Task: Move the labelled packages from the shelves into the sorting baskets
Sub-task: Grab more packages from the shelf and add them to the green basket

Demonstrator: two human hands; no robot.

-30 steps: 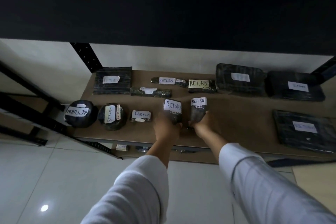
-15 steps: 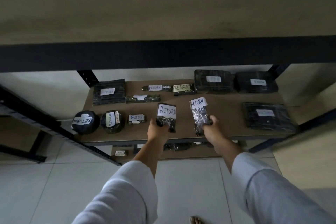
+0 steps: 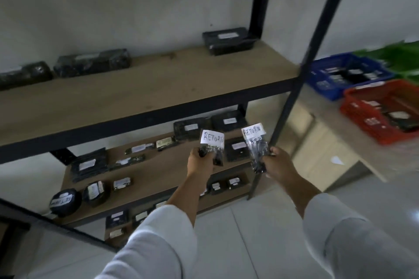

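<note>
Left hand (image 3: 200, 162) grips one RETURN-labelled packet (image 3: 212, 147); right hand (image 3: 277, 164) pinches a second RETURN packet (image 3: 255, 148), both raised in front of the shelving unit (image 3: 145, 88), red basket (image 3: 383, 111) to its right

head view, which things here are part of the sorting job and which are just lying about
Part of the job:
- left hand gripping a RETURN package
- right hand gripping a second RETURN package
- blue basket
- red basket
- packages on the shelves

Lying about:
- green thing, blurred
- black shelf post
</note>
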